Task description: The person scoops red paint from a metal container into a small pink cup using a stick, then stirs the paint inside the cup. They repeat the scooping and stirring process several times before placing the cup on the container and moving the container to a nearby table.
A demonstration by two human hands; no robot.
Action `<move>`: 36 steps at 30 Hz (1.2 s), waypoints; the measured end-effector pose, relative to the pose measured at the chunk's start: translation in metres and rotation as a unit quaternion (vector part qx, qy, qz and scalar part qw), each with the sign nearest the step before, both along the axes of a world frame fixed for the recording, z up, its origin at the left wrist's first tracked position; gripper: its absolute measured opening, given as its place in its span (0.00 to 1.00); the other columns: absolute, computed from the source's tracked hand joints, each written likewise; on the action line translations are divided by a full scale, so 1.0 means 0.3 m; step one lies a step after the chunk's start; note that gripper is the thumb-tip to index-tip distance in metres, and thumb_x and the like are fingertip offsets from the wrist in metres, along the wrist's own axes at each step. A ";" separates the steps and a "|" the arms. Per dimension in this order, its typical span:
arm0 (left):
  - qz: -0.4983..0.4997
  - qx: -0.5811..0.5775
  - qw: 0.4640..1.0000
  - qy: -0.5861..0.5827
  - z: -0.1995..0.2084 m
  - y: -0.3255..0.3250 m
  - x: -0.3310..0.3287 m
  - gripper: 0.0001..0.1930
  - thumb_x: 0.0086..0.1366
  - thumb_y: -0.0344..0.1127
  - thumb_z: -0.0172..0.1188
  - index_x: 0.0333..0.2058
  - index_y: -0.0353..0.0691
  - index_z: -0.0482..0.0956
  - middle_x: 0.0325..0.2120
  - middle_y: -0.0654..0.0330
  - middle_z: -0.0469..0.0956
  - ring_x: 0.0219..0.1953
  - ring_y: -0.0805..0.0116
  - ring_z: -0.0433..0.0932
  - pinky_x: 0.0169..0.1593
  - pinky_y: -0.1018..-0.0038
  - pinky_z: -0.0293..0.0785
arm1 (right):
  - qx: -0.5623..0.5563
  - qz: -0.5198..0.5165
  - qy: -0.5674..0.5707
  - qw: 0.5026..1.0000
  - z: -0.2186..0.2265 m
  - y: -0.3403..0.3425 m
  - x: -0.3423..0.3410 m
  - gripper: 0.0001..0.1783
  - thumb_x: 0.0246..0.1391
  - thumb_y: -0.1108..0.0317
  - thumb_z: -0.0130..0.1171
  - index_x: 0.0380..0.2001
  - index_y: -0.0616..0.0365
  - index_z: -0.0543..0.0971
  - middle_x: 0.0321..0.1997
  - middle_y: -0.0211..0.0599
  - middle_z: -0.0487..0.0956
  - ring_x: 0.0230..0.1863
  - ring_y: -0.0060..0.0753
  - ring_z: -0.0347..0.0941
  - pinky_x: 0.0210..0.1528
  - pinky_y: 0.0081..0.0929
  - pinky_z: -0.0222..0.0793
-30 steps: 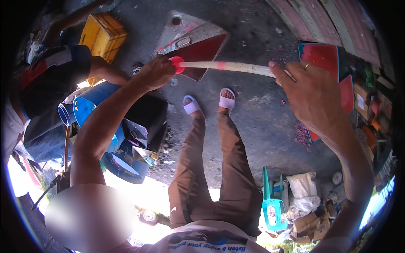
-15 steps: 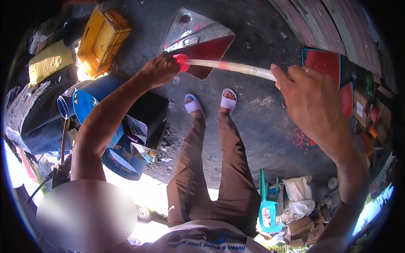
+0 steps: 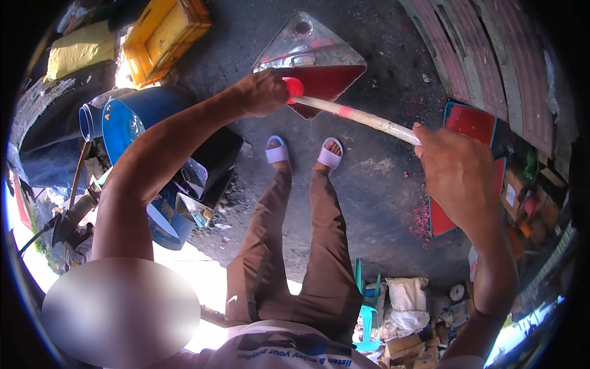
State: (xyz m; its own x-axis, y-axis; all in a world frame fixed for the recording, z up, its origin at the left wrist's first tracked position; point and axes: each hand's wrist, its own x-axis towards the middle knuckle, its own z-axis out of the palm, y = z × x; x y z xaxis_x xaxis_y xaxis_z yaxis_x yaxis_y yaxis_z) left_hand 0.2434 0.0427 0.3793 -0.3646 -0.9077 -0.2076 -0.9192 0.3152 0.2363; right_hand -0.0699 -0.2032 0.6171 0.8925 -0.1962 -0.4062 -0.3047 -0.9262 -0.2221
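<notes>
A long pale wooden stick (image 3: pixel 381 124) with a pink-red band runs between my hands. My right hand (image 3: pixel 458 172) is closed around its right end, thumb along the top. At its left end is a bright red rounded piece (image 3: pixel 294 90), blurred, its exact kind unclear. My left hand (image 3: pixel 265 92) is closed against this piece; its fingers are turned away, so the grip is partly hidden. Beyond and below the stick, a cut-open metal can (image 3: pixel 289 52) with a round hole lies on the floor, dark red inside.
A yellow crate (image 3: pixel 163 40), a blue drum (image 3: pixel 126 126) and a black container (image 3: pixel 224 157) stand at the left. Red panels with teal edges (image 3: pixel 472 125) lie at the right, near corrugated sheeting (image 3: pixel 498 74). A teal chair (image 3: pixel 367 320) and white sacks (image 3: pixel 407 295) are nearer me.
My left hand and the red piece have shifted right in the picture. The stick's right end has dropped with my right hand, so it slants more. The whole view has turned slightly.
</notes>
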 end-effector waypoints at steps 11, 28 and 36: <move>0.065 0.255 0.964 -0.031 0.066 -0.072 0.012 0.09 0.67 0.38 0.68 0.35 0.39 0.86 0.34 0.49 0.85 0.43 0.48 0.86 0.48 0.56 0.82 | 0.070 -0.238 0.058 0.967 0.250 -0.038 -0.193 0.17 0.66 0.69 0.64 0.55 0.65 0.85 0.33 0.51 0.81 0.32 0.50 0.80 0.34 0.45 0.70; 0.085 0.296 0.950 0.055 0.002 -0.182 0.039 0.11 0.68 0.39 0.70 0.38 0.35 0.87 0.37 0.43 0.85 0.44 0.43 0.85 0.49 0.52 0.79 | 0.248 -0.115 0.132 0.953 -0.435 0.210 0.229 0.19 0.59 0.77 0.58 0.53 0.72 0.83 0.42 0.63 0.87 0.47 0.66 0.86 0.51 0.50 0.84; 0.127 0.276 0.950 0.075 -0.034 -0.174 0.064 0.12 0.68 0.40 0.70 0.38 0.36 0.87 0.33 0.45 0.84 0.40 0.45 0.86 0.44 0.54 0.80 | 0.152 -0.126 0.082 0.977 -0.599 0.256 0.377 0.13 0.63 0.69 0.57 0.41 0.64 0.88 0.44 0.55 0.89 0.48 0.57 0.88 0.50 0.48 0.85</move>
State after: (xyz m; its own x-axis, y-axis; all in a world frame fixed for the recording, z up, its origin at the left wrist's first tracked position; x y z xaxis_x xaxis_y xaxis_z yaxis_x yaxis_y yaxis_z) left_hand 0.2626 -0.0094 0.3691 -0.2115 -0.7387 -0.6400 -0.8916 -0.1225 0.4360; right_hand 0.0433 -0.1265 0.4374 0.7496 -0.2496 -0.6130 -0.5690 -0.7161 -0.4043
